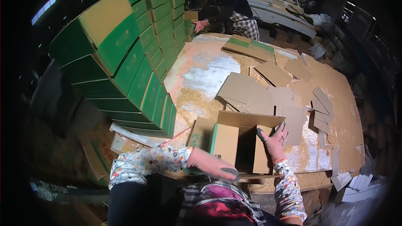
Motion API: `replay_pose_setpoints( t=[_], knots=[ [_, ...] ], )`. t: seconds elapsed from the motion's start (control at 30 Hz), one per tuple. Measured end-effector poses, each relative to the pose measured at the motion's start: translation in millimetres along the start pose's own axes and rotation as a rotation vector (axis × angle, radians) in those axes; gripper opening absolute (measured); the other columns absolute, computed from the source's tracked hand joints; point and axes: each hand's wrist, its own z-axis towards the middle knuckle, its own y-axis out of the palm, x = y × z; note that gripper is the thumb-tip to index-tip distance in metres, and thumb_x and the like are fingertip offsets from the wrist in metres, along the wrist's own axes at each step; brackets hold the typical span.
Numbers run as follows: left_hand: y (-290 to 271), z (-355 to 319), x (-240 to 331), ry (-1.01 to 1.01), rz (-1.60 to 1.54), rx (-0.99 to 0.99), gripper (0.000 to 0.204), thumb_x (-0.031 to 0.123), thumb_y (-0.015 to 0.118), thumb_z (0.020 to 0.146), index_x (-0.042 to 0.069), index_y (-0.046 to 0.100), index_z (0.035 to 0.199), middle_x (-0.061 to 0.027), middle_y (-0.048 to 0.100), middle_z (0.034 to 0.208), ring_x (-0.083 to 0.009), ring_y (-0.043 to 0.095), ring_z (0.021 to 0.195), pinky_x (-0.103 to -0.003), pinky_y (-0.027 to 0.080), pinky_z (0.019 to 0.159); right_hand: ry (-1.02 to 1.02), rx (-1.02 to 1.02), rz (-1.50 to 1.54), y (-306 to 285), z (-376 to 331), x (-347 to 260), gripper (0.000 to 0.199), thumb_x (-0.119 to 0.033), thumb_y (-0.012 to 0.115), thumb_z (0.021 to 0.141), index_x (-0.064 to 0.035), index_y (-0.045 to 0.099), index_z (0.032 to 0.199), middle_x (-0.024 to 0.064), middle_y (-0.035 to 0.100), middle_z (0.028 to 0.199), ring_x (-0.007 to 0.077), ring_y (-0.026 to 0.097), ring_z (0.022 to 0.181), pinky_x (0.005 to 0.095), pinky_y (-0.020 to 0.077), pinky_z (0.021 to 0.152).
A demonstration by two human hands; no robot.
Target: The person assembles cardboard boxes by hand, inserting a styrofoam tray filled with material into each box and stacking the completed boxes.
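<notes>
Cardboard box [226, 143], plain brown with a green strip down its left panel and a shadowed inside, stands open-topped at the near edge of the counter [209, 69]. The right hand [275, 143] grips its right panel; the left hand [213, 165], blurred, stretches over its near left side, contact impossible to tell. Green-and-brown carton stacks [138, 79] wall off the left; loose cardboard pieces [245, 88] crowd the far and right sides.

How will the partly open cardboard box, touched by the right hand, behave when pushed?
The box is probably light for its size, its walls being thin cardboard. Its unsealed flaps would likely bend. Flat-sided, it should slide rather than roll.
</notes>
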Motion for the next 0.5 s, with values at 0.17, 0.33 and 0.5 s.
replay_pose_setpoints(
  t=[0.17, 0.33, 0.5],
  knots=[
    [16, 5, -63, -0.532, 0.369, 1.078, 0.092, 0.050, 0.063, 0.084, 0.006, 0.012, 0.148, -0.0239, 0.021, 0.148, -0.0385, 0.021, 0.139, -0.048, 0.018, 0.114, 0.132, -0.715, 0.345, -67, 46, -12, 0.062, -0.042, 0.072, 0.078, 0.0046, 0.056, 0.116, 0.0122, 0.064, 0.099, 0.0189, 0.058, 0.087, 0.0322, 0.0473, 0.081],
    [31, 23, -64, -0.296, -0.438, 1.297, 0.102, 0.029, 0.076, 0.076, 0.001, 0.008, 0.147, -0.0249, 0.019, 0.148, -0.0354, 0.019, 0.138, -0.041, 0.022, 0.112, -0.840, -0.071, -0.185, -70, 37, -6, 0.058, -0.041, 0.059, 0.087, 0.0015, 0.050, 0.126, 0.0188, 0.051, 0.129, 0.0283, 0.047, 0.121, 0.0444, 0.0326, 0.105],
    [46, -6, -122, -0.204, -0.633, 1.015, 0.078, 0.039, 0.054, 0.093, -0.009, 0.017, 0.142, -0.0266, 0.036, 0.139, -0.0328, 0.040, 0.128, -0.037, 0.032, 0.107, -0.689, -0.257, 0.093, -19, -72, 13, 0.071, -0.038, 0.059, 0.085, 0.0024, 0.034, 0.138, 0.0241, 0.033, 0.142, 0.0392, 0.032, 0.132, 0.0543, 0.0157, 0.112]
  ],
)
